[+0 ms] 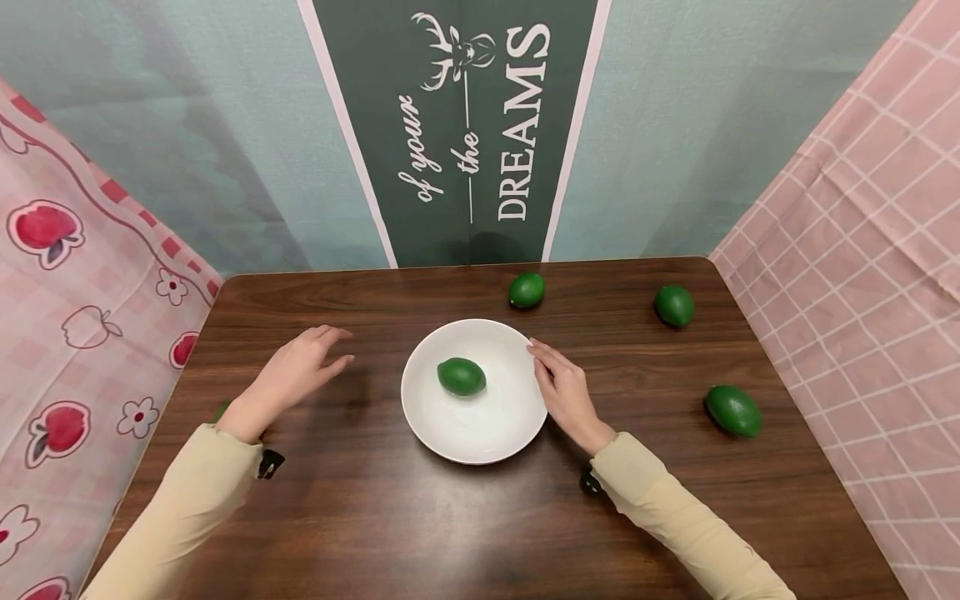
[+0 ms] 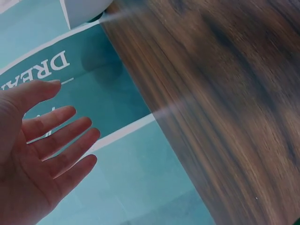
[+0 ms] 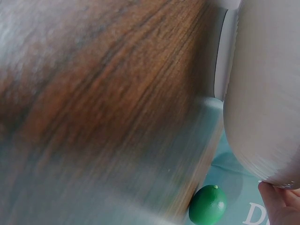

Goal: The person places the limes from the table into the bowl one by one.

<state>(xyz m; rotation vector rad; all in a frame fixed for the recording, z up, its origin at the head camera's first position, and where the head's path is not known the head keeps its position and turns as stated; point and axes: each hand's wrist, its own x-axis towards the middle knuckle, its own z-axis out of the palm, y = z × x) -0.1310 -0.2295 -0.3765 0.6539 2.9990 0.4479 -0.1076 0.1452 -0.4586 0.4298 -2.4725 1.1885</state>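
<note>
A white bowl (image 1: 510, 425) sits on the dark wood table, with one green lime (image 1: 462, 377) lying inside it. At the bowl's right edge, my right hand (image 1: 566, 392) grips the rim with its thumb and fingers. The right wrist view shows the bowl's outer wall (image 3: 267, 93) close up, fingertips (image 3: 271, 199) against it. To the left of the bowl, my left hand (image 1: 296, 375) hovers over the table, holding nothing. Its fingers are spread and slightly bent, palm visible in the left wrist view.
Beyond the bowl lies a lime (image 1: 527, 290). Two more limes, one far right (image 1: 674, 306) and one nearer (image 1: 733, 411), rest on the table (image 1: 465, 533). Something green (image 1: 222, 410) peeks out beside my left wrist. Cloth hangs behind and along both sides.
</note>
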